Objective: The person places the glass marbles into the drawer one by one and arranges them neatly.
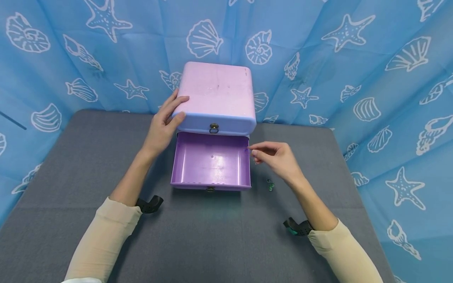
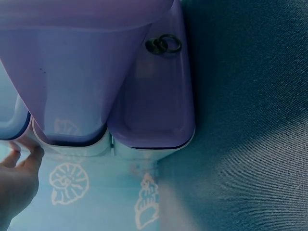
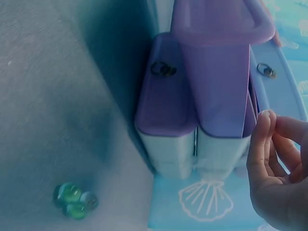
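A small drawer cabinet with a pink top (image 1: 217, 86) stands at the back of the table. Its blue top drawer (image 1: 198, 122), fitted with a ring pull, is closed. Below that, a purple drawer (image 1: 212, 163) is pulled out, its inside bare. My left hand (image 1: 161, 127) rests on the cabinet's left side, fingers and thumb over the top edge. Just right of the pulled-out drawer's wall is my right hand (image 1: 276, 157), thumb and forefinger tips together, nothing visible between them. Green bead-like pieces (image 3: 74, 199) lie on the table near this hand.
Another purple drawer (image 2: 154, 96) with a ring pull sits closed beneath the pulled-out one. A blue curtain (image 1: 148, 51) printed with shells and starfish hangs behind and along the right of the grey table (image 1: 212, 243). Each wrist wears a black band (image 1: 150, 204).
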### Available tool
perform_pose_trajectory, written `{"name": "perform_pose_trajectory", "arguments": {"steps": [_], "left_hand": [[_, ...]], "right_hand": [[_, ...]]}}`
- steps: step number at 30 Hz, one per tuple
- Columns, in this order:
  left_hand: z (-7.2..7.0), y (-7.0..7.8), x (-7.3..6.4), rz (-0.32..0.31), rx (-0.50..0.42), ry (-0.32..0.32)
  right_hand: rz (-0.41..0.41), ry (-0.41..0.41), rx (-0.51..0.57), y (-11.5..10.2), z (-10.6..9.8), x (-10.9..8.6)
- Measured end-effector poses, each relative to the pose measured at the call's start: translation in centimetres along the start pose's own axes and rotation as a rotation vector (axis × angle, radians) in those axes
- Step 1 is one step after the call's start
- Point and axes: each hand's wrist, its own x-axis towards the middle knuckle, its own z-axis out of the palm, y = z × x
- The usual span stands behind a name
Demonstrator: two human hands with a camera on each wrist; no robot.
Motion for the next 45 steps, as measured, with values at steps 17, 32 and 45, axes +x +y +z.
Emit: {"name": "perform_pose_trajectory", "arguments": {"steps": [17,32,45], "left_hand": [[0.0,-0.2,-0.2,0.008,-0.007,0.002],[0.1,0.0,-0.1,0.006,-0.013,0.002],[0.1,0.0,-0.1,0.005,-0.018,-0.001]], "right_hand": [[0.036,0.025,-0.036,2.9,-1.6,-2.3],[0.052,0.005,-0.095,6.4,-3.5,-4.2],[0.105,-0.016,-0.127,9.0,-3.1,-5.0]]}}
